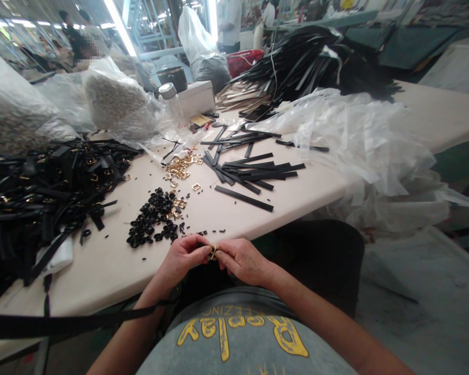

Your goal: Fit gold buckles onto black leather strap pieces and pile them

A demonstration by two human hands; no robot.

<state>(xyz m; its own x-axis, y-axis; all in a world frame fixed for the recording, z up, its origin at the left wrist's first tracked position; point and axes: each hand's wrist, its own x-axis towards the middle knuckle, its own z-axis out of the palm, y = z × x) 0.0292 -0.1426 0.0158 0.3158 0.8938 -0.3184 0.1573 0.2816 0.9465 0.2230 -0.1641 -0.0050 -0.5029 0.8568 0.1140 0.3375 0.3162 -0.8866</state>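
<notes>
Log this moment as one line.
left hand: pinching gold-coloured piece | right hand: pinching same piece | black loops: piled on table | black strips: scattered beyond hands

Across the front of your grey shirt (240,341) you wear a large yellow word (223,338) that appears to read "Replay", upside down in this view. Just above it in the view, you have a smaller line (234,309) in thin yellowish letters; "EEZING" seems legible, its start unclear. More lettering (262,370) at your bottom edge is cut off, unreadable.
</notes>
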